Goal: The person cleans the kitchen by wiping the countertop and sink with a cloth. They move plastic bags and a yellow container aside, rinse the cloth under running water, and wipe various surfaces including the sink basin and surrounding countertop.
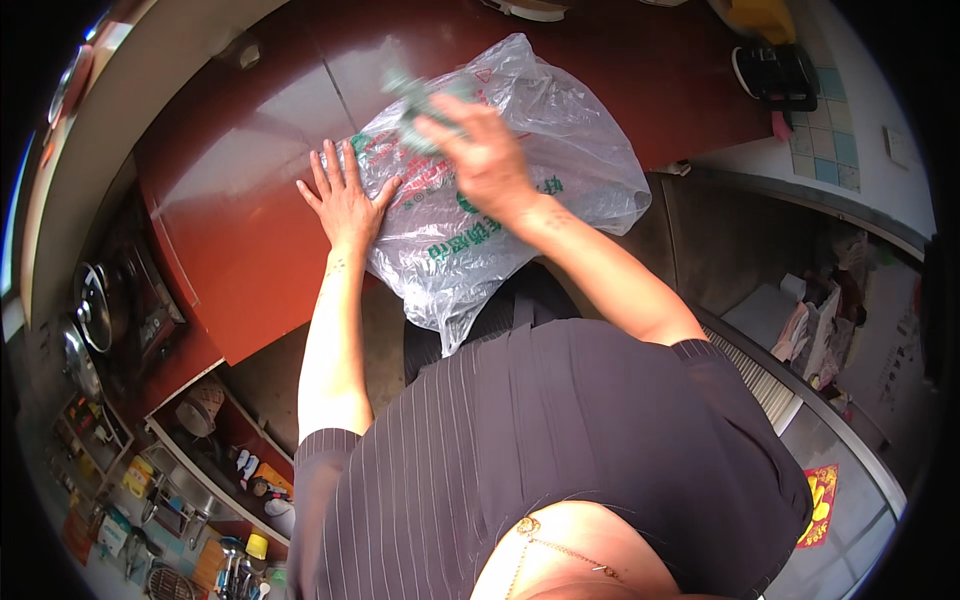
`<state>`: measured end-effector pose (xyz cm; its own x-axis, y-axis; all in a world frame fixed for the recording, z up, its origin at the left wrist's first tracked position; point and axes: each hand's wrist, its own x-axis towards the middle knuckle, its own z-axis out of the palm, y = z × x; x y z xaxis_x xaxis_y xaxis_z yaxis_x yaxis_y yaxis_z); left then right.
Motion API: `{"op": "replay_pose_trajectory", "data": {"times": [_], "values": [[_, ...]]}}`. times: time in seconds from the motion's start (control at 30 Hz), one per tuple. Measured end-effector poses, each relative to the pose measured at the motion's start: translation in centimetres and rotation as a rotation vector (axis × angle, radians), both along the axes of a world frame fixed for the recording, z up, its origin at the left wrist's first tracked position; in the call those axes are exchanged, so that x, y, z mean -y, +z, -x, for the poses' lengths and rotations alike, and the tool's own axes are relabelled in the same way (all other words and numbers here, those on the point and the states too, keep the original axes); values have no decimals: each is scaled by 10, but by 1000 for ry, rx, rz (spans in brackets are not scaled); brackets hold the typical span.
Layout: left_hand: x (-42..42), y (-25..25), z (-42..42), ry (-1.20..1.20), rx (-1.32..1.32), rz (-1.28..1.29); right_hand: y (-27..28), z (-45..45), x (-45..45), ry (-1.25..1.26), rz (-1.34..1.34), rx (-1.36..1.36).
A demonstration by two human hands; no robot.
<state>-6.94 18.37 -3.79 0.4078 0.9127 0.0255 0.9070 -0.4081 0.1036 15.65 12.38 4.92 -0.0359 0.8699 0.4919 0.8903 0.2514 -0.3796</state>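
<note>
A clear plastic bag with red and green printing is spread over the red countertop, and its lower corner hangs over the near edge. My left hand lies flat with fingers spread, at the bag's left edge, partly on the plastic and partly on the counter. Above the bag, my right hand grips a pale green cloth. Hand and cloth are both blurred by motion. Whether the cloth touches the plastic, I cannot tell.
A black appliance stands at the counter's right end. To the left are a pot with a glass lid and a stove. Below them, an open cabinet holds bottles and a basket. Kitchen utensils stand at lower left.
</note>
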Motion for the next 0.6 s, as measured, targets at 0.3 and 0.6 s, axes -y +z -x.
{"op": "replay_pose_trajectory", "data": {"times": [0.3,0.6], "values": [[3,5,2,43,4,14,-81,-142,1,-382,332,422],[1,-2,0,41,2,-20,-8,-143,59,-520,190,56]]}}
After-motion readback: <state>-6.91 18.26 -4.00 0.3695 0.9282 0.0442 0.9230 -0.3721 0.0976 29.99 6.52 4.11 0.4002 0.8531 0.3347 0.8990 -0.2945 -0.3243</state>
